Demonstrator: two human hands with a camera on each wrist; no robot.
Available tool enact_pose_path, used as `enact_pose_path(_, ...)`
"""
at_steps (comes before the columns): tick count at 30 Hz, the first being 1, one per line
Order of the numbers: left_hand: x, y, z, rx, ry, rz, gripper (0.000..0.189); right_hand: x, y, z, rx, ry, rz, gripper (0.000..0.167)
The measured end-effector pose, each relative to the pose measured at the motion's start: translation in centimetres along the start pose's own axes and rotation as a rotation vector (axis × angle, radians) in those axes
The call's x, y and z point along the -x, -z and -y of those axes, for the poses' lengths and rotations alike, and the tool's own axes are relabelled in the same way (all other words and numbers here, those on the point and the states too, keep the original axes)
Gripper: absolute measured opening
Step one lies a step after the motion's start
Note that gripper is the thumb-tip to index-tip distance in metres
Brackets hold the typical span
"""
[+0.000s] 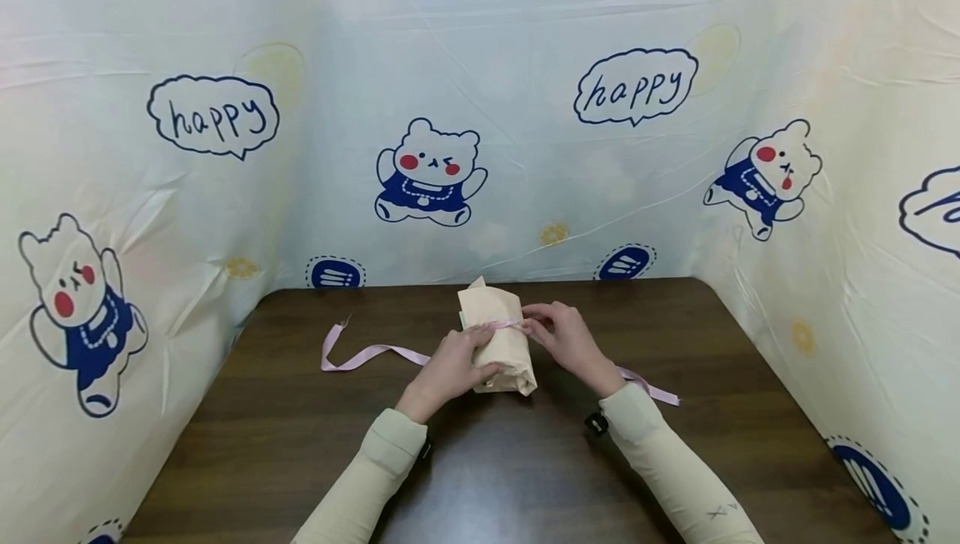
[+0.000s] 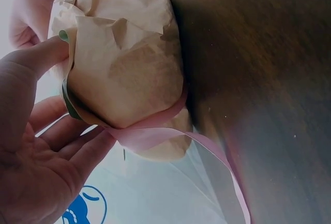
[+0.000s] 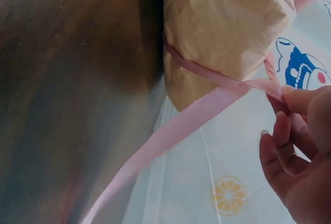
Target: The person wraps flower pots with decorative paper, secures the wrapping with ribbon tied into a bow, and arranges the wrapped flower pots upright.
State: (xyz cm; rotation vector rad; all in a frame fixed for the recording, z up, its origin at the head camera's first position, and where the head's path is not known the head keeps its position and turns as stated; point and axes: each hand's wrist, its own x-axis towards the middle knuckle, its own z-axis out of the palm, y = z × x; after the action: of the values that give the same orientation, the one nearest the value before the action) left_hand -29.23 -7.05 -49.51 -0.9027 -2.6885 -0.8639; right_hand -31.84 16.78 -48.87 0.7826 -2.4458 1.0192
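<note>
A parcel wrapped in cream-brown paper point(image 1: 501, 352) lies on the table, with a pink ribbon point(image 1: 375, 352) passing round it. My left hand point(image 1: 452, 367) holds the parcel from its left side; in the left wrist view its thumb point(image 2: 46, 56) touches the paper and its other fingertips reach the paper's edge by the ribbon point(image 2: 150, 136). A green edge point(image 2: 71, 105) shows under the paper. My right hand point(image 1: 570, 342) is at the parcel's right side. In the right wrist view, its thumb and forefinger pinch the ribbon point(image 3: 258, 84) close to the paper.
The dark wooden table point(image 1: 300, 461) reaches back to a pale printed curtain point(image 1: 510, 52), which also hangs along both sides. One loose ribbon end lies on the table at the left, the other end point(image 1: 663, 396) to the right of my right wrist.
</note>
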Motion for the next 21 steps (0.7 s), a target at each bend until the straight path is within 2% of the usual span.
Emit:
enact_pose_path(3,0.0,-0.1,0.0,0.005,0.002,-0.006,0.063,0.0,0.2,0.1,-0.082,-0.051,0.064,0.027)
enact_pose_path(6,0.0,-0.1,0.0,0.005,0.001,-0.015,0.06,0.0,0.8,0.1,-0.19,-0.113,0.17,0.03)
enact_pose_path(8,0.1,-0.1,0.0,0.002,-0.001,-0.023,0.058,0.1,1.3,0.0,-0.219,-0.142,0.238,0.03)
enact_pose_path(13,0.2,-0.2,-0.1,-0.009,-0.015,-0.054,0.052,0.7,2.7,-1.5,-0.144,-0.165,0.333,0.019)
enact_pose_path(17,0.3,-0.4,-0.1,-0.013,-0.014,-0.085,0.052,1.2,4.0,-2.6,-0.089,-0.193,0.331,0.01)
enact_pose_path(21,0.4,-0.5,-0.1,-0.004,-0.003,-0.106,0.052,1.6,5.3,-2.9,-0.056,-0.219,0.315,0.019)
